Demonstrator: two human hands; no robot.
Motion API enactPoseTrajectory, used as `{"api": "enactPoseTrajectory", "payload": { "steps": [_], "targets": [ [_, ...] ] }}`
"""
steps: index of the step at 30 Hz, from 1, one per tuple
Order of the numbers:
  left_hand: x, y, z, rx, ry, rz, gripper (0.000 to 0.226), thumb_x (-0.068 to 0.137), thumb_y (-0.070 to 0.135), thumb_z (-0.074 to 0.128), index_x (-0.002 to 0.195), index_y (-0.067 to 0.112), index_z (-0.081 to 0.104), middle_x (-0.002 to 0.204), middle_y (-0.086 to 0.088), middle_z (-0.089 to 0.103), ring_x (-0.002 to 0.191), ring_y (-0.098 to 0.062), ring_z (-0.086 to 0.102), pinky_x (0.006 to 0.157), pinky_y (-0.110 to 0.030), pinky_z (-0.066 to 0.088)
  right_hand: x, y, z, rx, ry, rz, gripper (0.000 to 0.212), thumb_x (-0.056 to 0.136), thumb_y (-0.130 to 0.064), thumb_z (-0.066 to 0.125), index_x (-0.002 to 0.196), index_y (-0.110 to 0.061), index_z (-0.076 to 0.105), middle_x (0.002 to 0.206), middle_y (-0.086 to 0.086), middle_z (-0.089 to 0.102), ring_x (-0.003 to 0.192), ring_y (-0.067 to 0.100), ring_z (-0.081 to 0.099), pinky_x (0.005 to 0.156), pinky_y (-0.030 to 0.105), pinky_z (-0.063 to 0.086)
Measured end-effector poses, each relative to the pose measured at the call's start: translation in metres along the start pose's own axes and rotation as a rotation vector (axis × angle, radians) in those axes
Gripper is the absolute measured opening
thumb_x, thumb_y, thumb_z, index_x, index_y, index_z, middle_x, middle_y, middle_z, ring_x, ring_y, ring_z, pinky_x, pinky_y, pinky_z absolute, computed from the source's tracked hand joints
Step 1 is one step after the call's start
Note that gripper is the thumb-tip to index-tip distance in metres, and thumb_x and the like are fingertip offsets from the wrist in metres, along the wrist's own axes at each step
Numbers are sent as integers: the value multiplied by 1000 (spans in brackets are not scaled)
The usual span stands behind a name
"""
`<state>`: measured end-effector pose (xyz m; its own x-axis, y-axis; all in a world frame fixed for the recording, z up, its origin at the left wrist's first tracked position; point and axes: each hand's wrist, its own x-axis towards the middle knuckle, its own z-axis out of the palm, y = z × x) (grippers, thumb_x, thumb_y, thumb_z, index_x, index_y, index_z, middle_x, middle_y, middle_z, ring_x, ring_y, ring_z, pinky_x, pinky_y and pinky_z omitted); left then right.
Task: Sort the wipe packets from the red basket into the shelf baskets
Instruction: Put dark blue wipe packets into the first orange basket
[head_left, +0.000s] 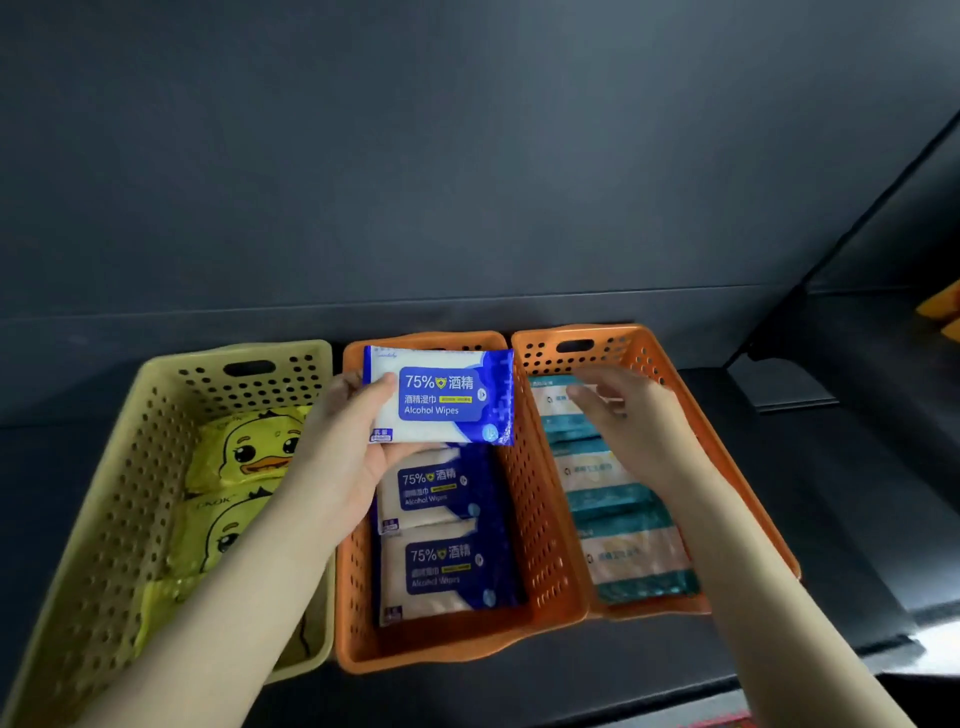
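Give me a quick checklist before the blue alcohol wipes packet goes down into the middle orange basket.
1. Grip: left hand holds the blue packet, thumb on its front. Ok.
2. Right bin: middle orange basket holds two matching packets. Ok.
3. Position: the blue packet sits over that basket's far end. Ok.
4. Free room beneath it: hidden by the packet. Cannot tell.
5. Right hand: fingers relaxed and empty, over the right orange basket with teal packets, clear of the drop. Ok.
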<state>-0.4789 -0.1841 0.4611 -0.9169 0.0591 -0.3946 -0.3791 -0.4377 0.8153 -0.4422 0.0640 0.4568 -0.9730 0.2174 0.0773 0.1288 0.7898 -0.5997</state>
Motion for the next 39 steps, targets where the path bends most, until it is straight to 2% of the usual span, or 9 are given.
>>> {"api": "enactPoseTrajectory", "payload": {
  "steps": [2,5,8,11,15,19,27,34,39],
  "targets": [
    [-8,8,-5,-82,-9,4,11,95,15,57,101,7,53,104,-13,72,86,-25,73,61,-43,60,-10,-34,-3,155,51,-71,24,98,-30,53,114,-19,68,106,-13,68,95,-2,61,76,1,40],
    [-20,18,-11,-141,-1,21,31,95,22,56,122,6,53,108,-12,72,91,-25,72,61,-39,60,-25,-80,1,482,-104,-124,21,98,-26,53,110,-15,66,102,-9,72,97,3,67,79,13,51],
    [-27,25,-16,-108,-48,63,11,95,17,57,99,8,56,94,-9,74,81,-21,74,57,-36,59,-32,-110,21,922,-251,54,20,93,-15,62,111,-7,64,106,5,74,99,20,70,82,32,58],
    [-27,28,-28,78,-29,183,10,94,20,58,85,15,57,86,3,74,81,-13,72,67,-31,60,-35,-123,36,1052,-158,154,21,90,-10,65,111,-5,64,101,10,75,92,27,72,73,32,60],
    [-16,28,-59,683,5,349,25,95,33,56,119,29,60,127,13,60,120,-5,53,105,-32,42,-32,-113,39,684,82,89,13,88,-15,70,98,-8,65,91,7,75,83,25,73,73,43,60],
    [-13,23,-79,856,-7,105,55,95,38,56,145,28,35,149,7,39,133,-17,40,103,-34,34,-29,-99,55,245,-33,183,13,87,-24,71,91,-22,59,89,-2,69,81,16,68,72,41,58],
    [-4,14,-89,806,-97,-96,49,94,44,54,140,28,45,138,5,52,123,-21,51,104,-43,42,-34,-82,106,137,-204,423,26,91,-25,65,114,-18,54,109,3,67,81,10,60,59,18,43],
    [2,12,-89,821,-110,-65,46,95,42,54,138,26,46,134,6,54,118,-17,52,101,-38,42,-35,-89,111,-326,-200,193,72,82,-34,74,142,-20,36,141,4,44,128,27,46,98,39,44],
    [5,10,-89,800,-112,-67,41,93,41,58,131,27,51,124,9,56,112,-14,54,99,-38,46,-28,-86,121,-246,-337,72,53,84,-29,72,134,-22,53,138,-1,46,125,22,47,103,36,43]
  ]
}}
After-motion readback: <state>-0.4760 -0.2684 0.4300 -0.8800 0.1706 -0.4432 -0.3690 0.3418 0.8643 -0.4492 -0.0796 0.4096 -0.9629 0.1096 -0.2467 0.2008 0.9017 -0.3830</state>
